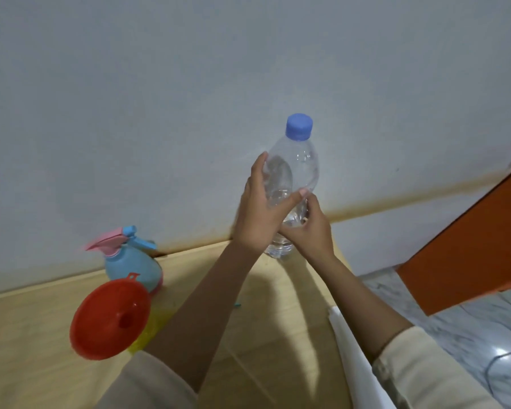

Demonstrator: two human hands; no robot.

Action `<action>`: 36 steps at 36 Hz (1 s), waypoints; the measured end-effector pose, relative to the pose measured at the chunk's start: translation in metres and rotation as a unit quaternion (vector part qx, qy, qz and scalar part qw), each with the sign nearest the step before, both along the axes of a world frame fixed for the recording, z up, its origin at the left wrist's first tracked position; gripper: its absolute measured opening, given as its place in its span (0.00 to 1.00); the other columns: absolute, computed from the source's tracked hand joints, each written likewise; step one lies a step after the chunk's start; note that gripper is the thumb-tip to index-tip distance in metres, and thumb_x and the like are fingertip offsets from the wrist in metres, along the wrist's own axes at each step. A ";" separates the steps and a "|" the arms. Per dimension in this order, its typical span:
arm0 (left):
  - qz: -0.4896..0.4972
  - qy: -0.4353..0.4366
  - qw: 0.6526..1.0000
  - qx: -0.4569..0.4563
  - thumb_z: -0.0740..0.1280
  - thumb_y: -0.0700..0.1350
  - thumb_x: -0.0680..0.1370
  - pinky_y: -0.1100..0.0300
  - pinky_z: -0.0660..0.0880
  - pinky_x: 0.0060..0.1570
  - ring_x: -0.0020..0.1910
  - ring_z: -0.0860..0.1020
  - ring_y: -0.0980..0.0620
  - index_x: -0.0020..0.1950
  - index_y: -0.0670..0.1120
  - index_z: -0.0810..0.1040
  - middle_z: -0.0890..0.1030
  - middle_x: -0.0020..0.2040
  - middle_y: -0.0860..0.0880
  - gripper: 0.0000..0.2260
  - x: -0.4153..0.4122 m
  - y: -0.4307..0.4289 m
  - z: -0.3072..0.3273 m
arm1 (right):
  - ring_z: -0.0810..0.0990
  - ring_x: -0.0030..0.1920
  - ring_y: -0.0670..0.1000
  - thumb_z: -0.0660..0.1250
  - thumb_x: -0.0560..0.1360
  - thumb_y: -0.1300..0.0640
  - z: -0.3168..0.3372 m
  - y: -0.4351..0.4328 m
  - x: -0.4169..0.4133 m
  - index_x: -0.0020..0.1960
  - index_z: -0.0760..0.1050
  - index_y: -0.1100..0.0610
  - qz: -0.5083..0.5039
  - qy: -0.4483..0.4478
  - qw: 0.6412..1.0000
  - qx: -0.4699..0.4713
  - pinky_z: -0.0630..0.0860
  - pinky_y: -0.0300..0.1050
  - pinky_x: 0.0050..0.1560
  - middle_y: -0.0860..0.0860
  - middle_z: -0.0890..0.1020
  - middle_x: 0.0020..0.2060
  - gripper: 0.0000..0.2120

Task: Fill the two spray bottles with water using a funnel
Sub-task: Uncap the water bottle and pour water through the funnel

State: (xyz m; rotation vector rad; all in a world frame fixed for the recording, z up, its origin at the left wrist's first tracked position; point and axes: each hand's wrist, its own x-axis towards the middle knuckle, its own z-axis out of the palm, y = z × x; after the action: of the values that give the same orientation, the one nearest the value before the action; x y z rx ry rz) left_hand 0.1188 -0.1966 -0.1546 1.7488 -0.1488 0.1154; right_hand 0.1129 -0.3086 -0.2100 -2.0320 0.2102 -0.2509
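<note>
A clear plastic water bottle (pixel 300 163) with a blue cap stands upright near the back of the wooden table (pixel 263 335), holding a little water. My left hand (pixel 263 214) grips its middle from the left, and my right hand (pixel 307 228) grips its lower part from the right. A blue spray bottle (pixel 136 264) with a pink trigger head stands at the back left by the wall. A red funnel (pixel 109 314) sits in the neck of a yellow spray bottle (pixel 148 335), which is mostly hidden behind the funnel and my left forearm.
A pale wall (pixel 189 98) runs right behind the table. The table's white right edge (pixel 351 349) drops to a marbled floor (pixel 469 335). An orange panel (pixel 469 246) leans at the far right.
</note>
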 end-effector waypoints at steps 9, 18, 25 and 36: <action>-0.005 0.006 0.999 -0.039 0.75 0.59 0.63 0.49 0.75 0.60 0.61 0.76 0.52 0.68 0.64 0.61 0.73 0.62 0.50 0.37 -0.071 0.015 0.003 | 0.80 0.52 0.47 0.71 0.53 0.29 0.001 0.014 -0.074 0.63 0.69 0.46 -0.038 0.028 0.998 -0.041 0.79 0.52 0.51 0.43 0.81 0.50 0.43; -0.024 0.003 0.999 -0.032 0.75 0.61 0.62 0.47 0.76 0.59 0.63 0.75 0.51 0.66 0.68 0.62 0.74 0.63 0.52 0.36 -0.151 0.029 0.003 | 0.79 0.53 0.48 0.71 0.53 0.32 0.005 0.031 -0.168 0.62 0.70 0.46 -0.072 0.010 0.997 -0.031 0.78 0.52 0.50 0.44 0.81 0.50 0.40; -0.035 -0.003 0.999 -0.030 0.75 0.61 0.62 0.47 0.75 0.60 0.64 0.73 0.52 0.66 0.68 0.62 0.72 0.64 0.52 0.36 -0.193 0.032 0.002 | 0.80 0.48 0.45 0.72 0.54 0.34 0.006 0.036 -0.212 0.60 0.70 0.45 -0.081 0.005 0.997 -0.019 0.79 0.48 0.48 0.42 0.81 0.47 0.37; -0.074 0.017 0.997 -0.014 0.75 0.63 0.60 0.46 0.75 0.60 0.63 0.74 0.50 0.63 0.70 0.61 0.71 0.64 0.51 0.37 -0.215 0.028 0.001 | 0.76 0.48 0.40 0.78 0.60 0.47 0.009 0.028 -0.239 0.58 0.64 0.45 -0.032 0.007 0.999 0.039 0.69 0.31 0.42 0.37 0.76 0.46 0.32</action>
State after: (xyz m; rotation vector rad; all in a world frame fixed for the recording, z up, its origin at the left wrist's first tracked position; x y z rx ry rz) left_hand -0.0960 -0.1691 -0.1537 1.7055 -0.2492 -0.0198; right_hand -0.1257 -0.2803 -0.2010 -1.9527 0.2890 -0.2640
